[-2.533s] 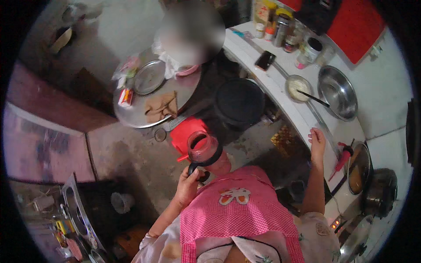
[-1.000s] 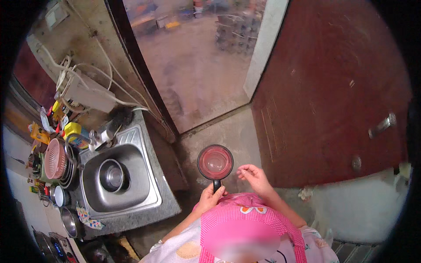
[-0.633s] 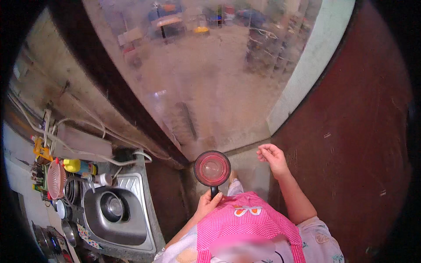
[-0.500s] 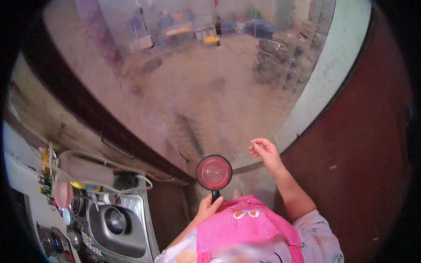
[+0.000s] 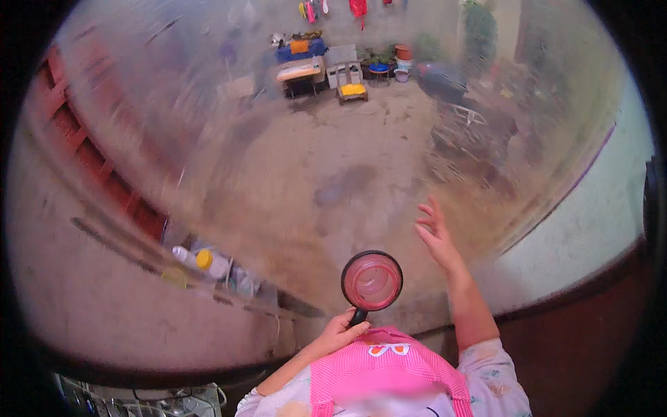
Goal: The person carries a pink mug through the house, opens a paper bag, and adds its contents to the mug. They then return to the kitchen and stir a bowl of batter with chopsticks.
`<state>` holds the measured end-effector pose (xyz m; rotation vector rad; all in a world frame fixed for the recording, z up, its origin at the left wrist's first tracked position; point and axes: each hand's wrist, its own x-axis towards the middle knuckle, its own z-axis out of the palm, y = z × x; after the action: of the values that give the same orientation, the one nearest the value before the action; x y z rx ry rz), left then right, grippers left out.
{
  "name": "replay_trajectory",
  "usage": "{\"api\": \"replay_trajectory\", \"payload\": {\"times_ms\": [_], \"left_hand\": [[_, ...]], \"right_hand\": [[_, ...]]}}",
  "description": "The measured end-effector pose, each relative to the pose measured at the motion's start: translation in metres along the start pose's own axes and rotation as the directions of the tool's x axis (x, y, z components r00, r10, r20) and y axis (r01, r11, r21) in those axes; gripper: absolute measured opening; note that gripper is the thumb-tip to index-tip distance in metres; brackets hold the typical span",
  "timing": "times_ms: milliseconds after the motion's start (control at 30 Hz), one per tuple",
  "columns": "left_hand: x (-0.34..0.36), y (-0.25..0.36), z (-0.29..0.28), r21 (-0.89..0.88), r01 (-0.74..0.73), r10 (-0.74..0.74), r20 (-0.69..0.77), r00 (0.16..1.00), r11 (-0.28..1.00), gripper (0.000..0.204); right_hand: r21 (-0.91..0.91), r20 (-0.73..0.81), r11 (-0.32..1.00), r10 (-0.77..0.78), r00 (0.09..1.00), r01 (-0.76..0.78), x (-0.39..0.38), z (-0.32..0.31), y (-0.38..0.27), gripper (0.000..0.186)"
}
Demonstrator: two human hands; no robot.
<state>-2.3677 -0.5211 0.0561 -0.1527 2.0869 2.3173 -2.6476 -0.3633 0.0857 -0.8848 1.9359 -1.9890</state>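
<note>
My left hand (image 5: pixel 339 329) grips the black handle of a pink transparent pitcher (image 5: pixel 371 281) with a dark rim, seen from above in front of my pink apron (image 5: pixel 382 365). My right hand (image 5: pixel 435 232) is raised ahead and to the right of the pitcher, fingers apart, holding nothing. It is against a cloudy transparent curtain (image 5: pixel 257 146) across the doorway; whether it touches the curtain I cannot tell.
Behind the curtain lie a concrete yard (image 5: pixel 292 174), a chair with a yellow seat (image 5: pixel 352 90), a table (image 5: pixel 299 68) and hanging cloths (image 5: pixel 358 10). Bottles (image 5: pixel 214 264) stand low at left. A dark red door (image 5: pixel 570 347) is at right; the sink area shows bottom left.
My view has swung from the room and sink to the doorway. The pitcher stays in my left hand; my right hand has reached up and forward, its fingers spreading.
</note>
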Motion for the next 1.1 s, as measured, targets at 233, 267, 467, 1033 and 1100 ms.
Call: {"api": "replay_trajectory", "payload": {"times_ms": [233, 267, 467, 1033, 1100], "left_hand": [[0.124, 0.035, -0.069, 0.096, 0.028, 0.005, -0.322, 0.947, 0.995, 0.01], [0.148, 0.027, -0.08, -0.014, 0.018, -0.022, -0.404, 0.914, 1.0, 0.01], [0.32, 0.015, -0.19, 0.047, -0.08, 0.089, -0.717, 0.692, 0.996, 0.015], [0.873, -0.012, -0.406, -0.207, -0.16, -0.028, -0.69, 0.724, 0.965, 0.016], [0.947, -0.012, -0.45, -0.137, -0.015, -0.08, -0.656, 0.751, 0.99, 0.015]], "right_hand": [[-0.325, -0.447, 0.942, -0.225, 0.866, 0.077, 0.016, -0.103, -0.015, 0.062], [-0.385, -0.501, 0.921, -0.261, 0.825, 0.058, 0.026, -0.119, -0.01, 0.059], [-0.744, -0.666, 0.599, -0.698, 0.263, -0.297, 0.175, -0.172, 0.046, 0.051], [-0.268, 0.197, 0.952, -0.095, 0.976, 0.147, 0.865, -0.069, 0.344, 0.021], [-0.276, 0.225, 0.959, 0.002, 0.974, 0.061, 0.926, -0.073, 0.397, 0.021]]}}
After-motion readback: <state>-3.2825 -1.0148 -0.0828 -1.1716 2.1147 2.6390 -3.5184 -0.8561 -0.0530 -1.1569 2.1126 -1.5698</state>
